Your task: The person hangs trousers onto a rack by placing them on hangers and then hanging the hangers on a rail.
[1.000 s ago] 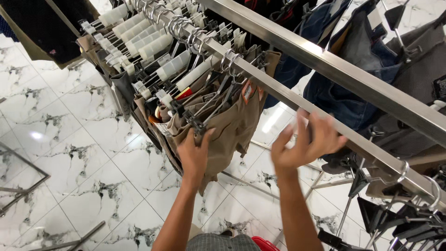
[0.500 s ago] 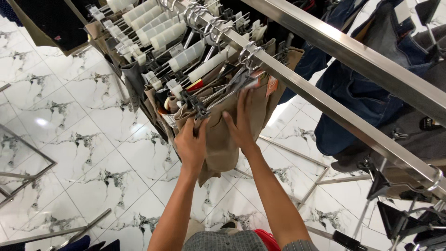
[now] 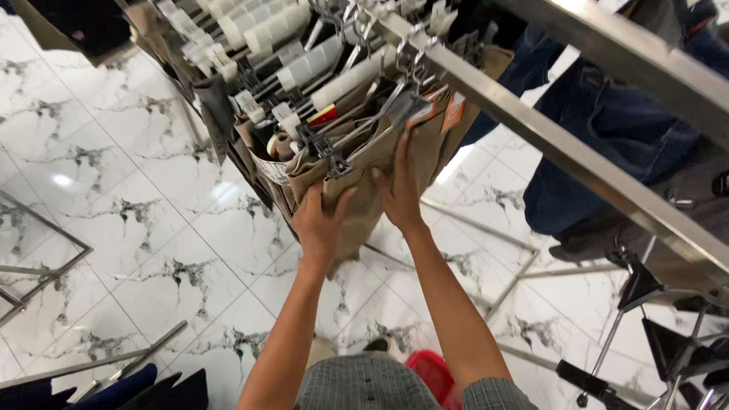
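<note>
The tan garment (image 3: 363, 178) hangs at the near end of a packed row of clip hangers (image 3: 323, 144) on the steel rail (image 3: 577, 163), and both your hands are on it. Your left hand (image 3: 319, 228) grips its lower front edge, fingers curled into the cloth with the thumb up against it. Your right hand (image 3: 400, 193) lies flat against the garment's side, fingers straight and pointing up toward the hanger bar, closed on nothing. The two hands sit just beside each other. Behind the garment, more hangers with white size tags (image 3: 304, 64) crowd the rail. Dark blue jeans (image 3: 600, 137) hang to the right on a second rail. Below lies a white marble-patterned floor (image 3: 114, 228).
</note>
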